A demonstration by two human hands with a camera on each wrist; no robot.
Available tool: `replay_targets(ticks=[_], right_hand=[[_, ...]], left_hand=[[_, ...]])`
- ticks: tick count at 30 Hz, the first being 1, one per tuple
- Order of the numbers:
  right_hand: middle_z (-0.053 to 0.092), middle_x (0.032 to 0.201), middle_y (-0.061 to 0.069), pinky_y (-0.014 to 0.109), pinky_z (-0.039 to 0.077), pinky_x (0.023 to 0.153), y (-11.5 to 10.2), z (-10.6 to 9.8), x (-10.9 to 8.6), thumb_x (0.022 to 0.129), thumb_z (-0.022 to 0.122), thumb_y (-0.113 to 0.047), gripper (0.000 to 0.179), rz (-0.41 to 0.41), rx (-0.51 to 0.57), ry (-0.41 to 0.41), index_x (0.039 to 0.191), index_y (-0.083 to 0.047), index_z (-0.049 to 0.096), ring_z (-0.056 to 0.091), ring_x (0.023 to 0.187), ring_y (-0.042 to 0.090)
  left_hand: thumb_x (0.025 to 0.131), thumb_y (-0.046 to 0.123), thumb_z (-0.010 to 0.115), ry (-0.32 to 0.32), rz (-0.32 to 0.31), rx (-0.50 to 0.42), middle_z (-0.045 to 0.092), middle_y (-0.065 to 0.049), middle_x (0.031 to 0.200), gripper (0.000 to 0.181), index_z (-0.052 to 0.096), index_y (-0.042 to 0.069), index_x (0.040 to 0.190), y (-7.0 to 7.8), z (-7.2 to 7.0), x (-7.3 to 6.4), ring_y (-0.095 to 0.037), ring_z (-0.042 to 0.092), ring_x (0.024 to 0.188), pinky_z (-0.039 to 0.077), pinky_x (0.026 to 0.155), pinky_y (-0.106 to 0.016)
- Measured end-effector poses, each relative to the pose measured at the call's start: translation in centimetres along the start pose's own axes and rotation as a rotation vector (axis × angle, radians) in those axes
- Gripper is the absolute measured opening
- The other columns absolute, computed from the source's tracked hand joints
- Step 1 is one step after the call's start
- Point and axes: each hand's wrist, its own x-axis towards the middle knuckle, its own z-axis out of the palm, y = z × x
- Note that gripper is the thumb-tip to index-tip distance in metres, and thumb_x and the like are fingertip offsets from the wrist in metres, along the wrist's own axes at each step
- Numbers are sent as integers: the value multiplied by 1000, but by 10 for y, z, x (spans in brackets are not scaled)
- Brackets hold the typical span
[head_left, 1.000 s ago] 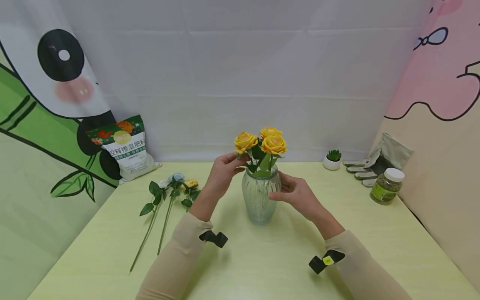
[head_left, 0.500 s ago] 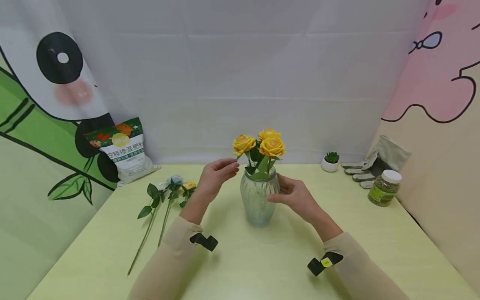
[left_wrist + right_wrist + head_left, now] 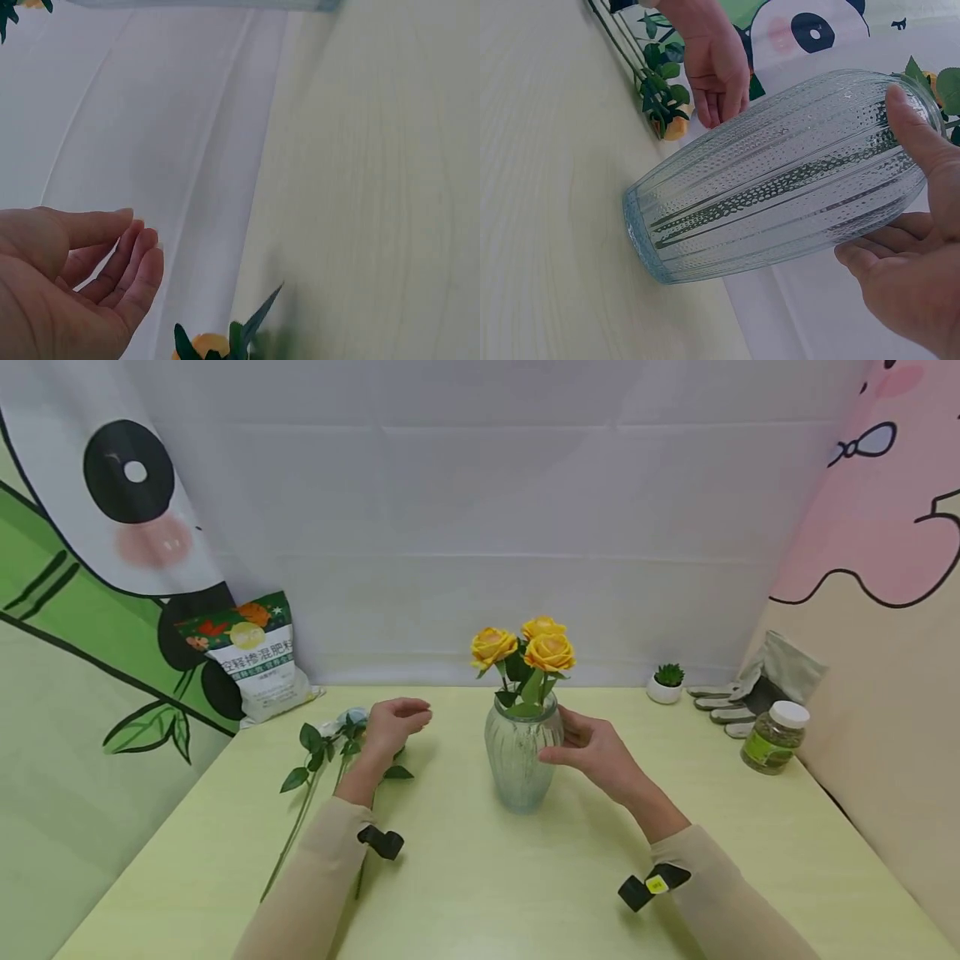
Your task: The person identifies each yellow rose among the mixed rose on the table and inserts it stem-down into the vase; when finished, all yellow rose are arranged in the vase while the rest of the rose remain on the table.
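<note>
A ribbed clear glass vase (image 3: pixel 519 764) stands upright mid-table with several yellow roses (image 3: pixel 550 652) in it, their leaves at the rim. My right hand (image 3: pixel 596 753) holds the vase's right side, thumb on the near face and fingers round the back, as the right wrist view also shows. To the left of the vase, my left hand (image 3: pixel 392 728) hovers over the loose flowers with loosely bent fingers and nothing between them. Beneath and beside it lie long-stemmed flowers, among them a pale blue rose (image 3: pixel 354 716) and a yellow rose (image 3: pixel 676 127), the latter hidden by the hand in the head view.
At the back left leans a fertilizer bag (image 3: pixel 266 664). On the right are a small potted succulent (image 3: pixel 665 683), a pair of work gloves (image 3: pixel 768 681) and a jar with a white lid (image 3: pixel 776 737). A white curtain (image 3: pixel 480 527) hangs behind the table.
My left hand has left the rose at the vase's left and moved left and down to above the loose flowers. The right hand stays on the vase.
</note>
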Motion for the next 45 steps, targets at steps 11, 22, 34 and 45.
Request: replay_targets(ticks=[11, 22, 34, 45], right_hand=[[35, 158, 13, 45, 41, 110, -2, -1, -1, 90, 78, -20, 83, -8, -9, -1, 156, -3, 30, 42, 140, 33], [35, 158, 13, 45, 41, 110, -2, -1, -1, 87, 81, -28, 91, 3, 6, -7, 156, -3, 29, 41, 140, 34], [34, 158, 15, 45, 40, 110, -2, -1, 0, 91, 77, -15, 82, -8, -6, -5, 156, -1, 29, 40, 140, 35], [35, 157, 15, 45, 40, 110, -3, -1, -1, 91, 77, -16, 82, 3, -9, 0, 156, -1, 29, 41, 140, 33]], left_hand=[[94, 5, 64, 121, -38, 687, 69, -25, 109, 20, 72, -6, 110, 5, -49, 0, -40, 66, 94, 58, 76, -49], [86, 4, 69, 18, -137, 830, 63, -8, 67, 17, 64, 5, 70, -1, -59, 0, -22, 56, 58, 47, 52, -34], [79, -2, 68, 11, -83, 884, 47, -8, 64, 23, 48, 4, 70, -12, -58, 4, -27, 45, 63, 39, 52, -32], [81, -2, 73, 66, -149, 638, 65, -19, 89, 18, 66, -8, 97, -23, -64, 9, -22, 61, 69, 52, 61, -34]])
